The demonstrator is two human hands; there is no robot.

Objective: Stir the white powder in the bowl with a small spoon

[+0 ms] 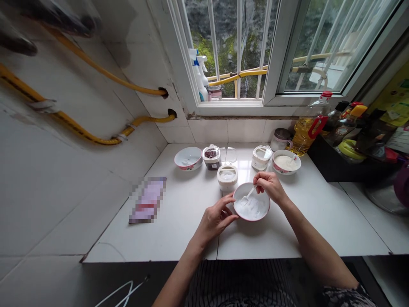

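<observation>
A bowl with a pink rim (259, 213) holds white powder near the middle of the white counter. My left hand (217, 216) grips the bowl's left side, thumb at the lower rim and fingers at the upper. Pinched in my right hand (267, 186) is a small white spoon (251, 192), whose tip rests in the powder. Just behind the bowl stands an open white container (227, 176) with white contents. Further back are a container with dark contents (211, 157), its clear lid raised, and another white container (261, 157).
A flowered bowl (188, 159) sits at the back left, and a bowl of pale grains (286, 162) at the back right. A purple packet (148, 200), blurred out, lies left. An oil bottle (302, 132) and a black box of bottles (329, 164) stand right, below the window.
</observation>
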